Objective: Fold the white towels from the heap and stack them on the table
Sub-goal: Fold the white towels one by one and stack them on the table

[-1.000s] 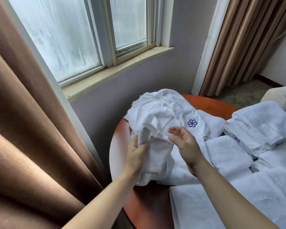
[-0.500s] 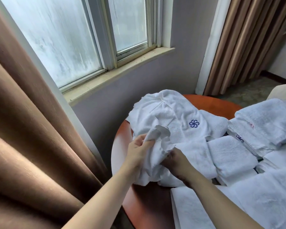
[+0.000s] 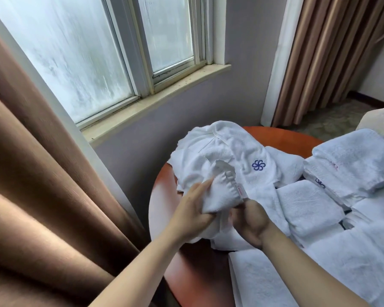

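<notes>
White towel (image 3: 223,194) bunched over table (image 3: 162,209), left hand (image 3: 193,210) fingers clamped on it, right hand (image 3: 251,222) gripping its lower edge

Soft daylight is coming through the frosted window (image 3: 80,58), glaring off the counter (image 3: 159,209); edges are bowing, focus softening.
</notes>
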Demonstrator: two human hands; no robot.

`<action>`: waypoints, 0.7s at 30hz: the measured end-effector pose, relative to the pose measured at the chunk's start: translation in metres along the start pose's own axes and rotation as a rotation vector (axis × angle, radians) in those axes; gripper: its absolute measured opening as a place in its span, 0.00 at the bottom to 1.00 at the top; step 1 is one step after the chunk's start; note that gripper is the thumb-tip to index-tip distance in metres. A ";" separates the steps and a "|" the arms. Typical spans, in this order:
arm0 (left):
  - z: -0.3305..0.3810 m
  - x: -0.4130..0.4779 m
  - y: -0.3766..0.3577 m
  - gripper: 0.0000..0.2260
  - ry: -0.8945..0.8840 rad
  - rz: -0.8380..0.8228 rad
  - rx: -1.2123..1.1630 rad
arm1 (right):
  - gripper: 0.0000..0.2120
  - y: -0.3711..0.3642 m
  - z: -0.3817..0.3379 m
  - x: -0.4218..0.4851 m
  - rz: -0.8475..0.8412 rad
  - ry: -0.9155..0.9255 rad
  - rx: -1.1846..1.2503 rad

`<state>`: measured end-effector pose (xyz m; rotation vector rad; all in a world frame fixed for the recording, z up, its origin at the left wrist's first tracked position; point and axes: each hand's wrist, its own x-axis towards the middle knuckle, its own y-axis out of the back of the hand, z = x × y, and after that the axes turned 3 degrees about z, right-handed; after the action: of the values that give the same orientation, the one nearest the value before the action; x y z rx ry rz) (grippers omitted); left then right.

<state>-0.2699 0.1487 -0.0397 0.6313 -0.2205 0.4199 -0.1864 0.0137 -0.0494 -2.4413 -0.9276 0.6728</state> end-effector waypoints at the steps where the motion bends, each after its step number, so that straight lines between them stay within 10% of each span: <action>1: 0.005 -0.001 0.001 0.23 0.030 0.007 -0.080 | 0.19 0.003 0.002 0.001 -0.038 -0.014 -0.024; 9: 0.025 0.004 0.004 0.11 0.649 0.202 -0.844 | 0.20 0.010 0.003 -0.006 -0.065 -0.157 -0.112; 21: 0.009 0.009 0.024 0.06 0.572 0.391 -0.608 | 0.08 0.010 -0.020 -0.009 0.198 0.014 -0.175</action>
<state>-0.2729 0.1635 -0.0168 -0.1491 0.0839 0.8473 -0.1756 -0.0040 -0.0365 -2.7156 -0.7749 0.6643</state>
